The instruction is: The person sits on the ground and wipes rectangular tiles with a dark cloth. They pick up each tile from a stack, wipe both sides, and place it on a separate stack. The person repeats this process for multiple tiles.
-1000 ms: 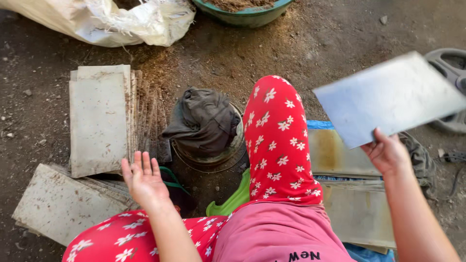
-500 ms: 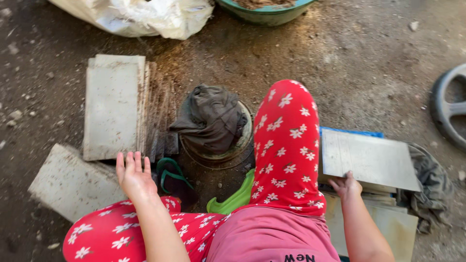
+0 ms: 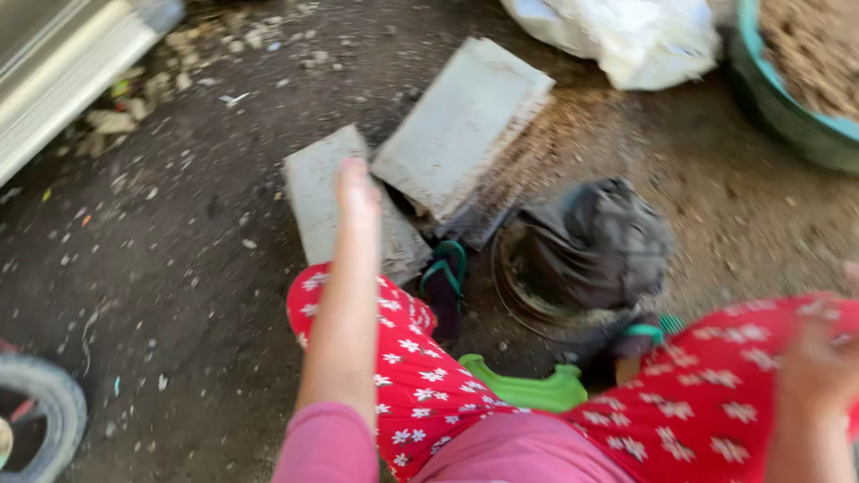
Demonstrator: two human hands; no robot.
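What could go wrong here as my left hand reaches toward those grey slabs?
The left hand hangs above the near grey slab, whose hard edge might scrape fingers. The upper slab overlaps it at a tilt and could slide off. The picture is blurred, so the right hand is unclear.

Single head-worn view, steeply down, close over knees (image 3: 403, 358) and ground (image 3: 179, 268).
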